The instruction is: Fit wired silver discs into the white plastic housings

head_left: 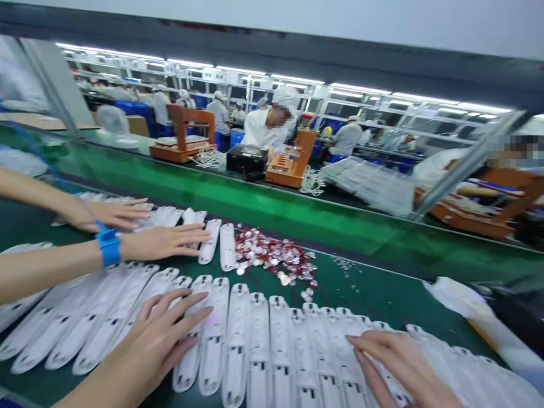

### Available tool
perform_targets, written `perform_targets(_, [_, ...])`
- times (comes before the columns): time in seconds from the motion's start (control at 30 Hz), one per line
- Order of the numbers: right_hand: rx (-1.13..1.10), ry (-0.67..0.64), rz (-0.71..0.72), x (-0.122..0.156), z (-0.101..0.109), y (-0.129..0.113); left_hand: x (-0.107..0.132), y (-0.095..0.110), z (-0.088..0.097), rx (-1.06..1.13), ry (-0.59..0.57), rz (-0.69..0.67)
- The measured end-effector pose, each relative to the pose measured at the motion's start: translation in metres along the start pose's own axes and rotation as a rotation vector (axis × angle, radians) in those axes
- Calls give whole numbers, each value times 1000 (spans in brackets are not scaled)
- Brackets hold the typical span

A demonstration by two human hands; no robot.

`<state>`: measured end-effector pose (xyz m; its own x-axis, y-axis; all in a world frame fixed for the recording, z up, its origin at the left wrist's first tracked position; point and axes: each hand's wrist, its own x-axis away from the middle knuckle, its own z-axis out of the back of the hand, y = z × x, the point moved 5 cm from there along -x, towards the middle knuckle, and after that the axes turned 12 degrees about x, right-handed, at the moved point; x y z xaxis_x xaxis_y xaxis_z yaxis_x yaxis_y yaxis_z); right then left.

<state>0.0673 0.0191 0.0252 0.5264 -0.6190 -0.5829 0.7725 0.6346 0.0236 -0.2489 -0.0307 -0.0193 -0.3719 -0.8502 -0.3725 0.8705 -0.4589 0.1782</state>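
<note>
A long row of narrow white plastic casings (279,340) lies side by side across the bench in front of me. My left hand (165,331) rests over casings left of the middle, its fingers stretched out and a little apart. On the right, my right hand (397,362) is over the row with thumb and fingertips drawn together at a casing. Whatever may be between those fingertips is hidden. Beyond the row is a pile of small round silvery discs with red wires (276,255).
From the left reach a co-worker's two hands, one hand (165,241) with a blue wrist strap (109,245), over a second row of casings (227,246). A green bench edge (238,195) runs behind. Orange fixtures (293,161) and a black box (246,158) stand beyond it.
</note>
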Motion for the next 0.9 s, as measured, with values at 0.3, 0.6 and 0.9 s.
perform_targets(0.3, [-68, -573, -581, -19, -77, 143, -144, 92, -28, 313, -99, -171])
perform_targets(0.6, [-304, -557, -613, -27, -106, 143, -142, 105, -41, 472, 11, -219])
perform_targets(0.9, [-1375, -629, -703, -26, -58, -7, -108, 121, -21, 919, 217, -58])
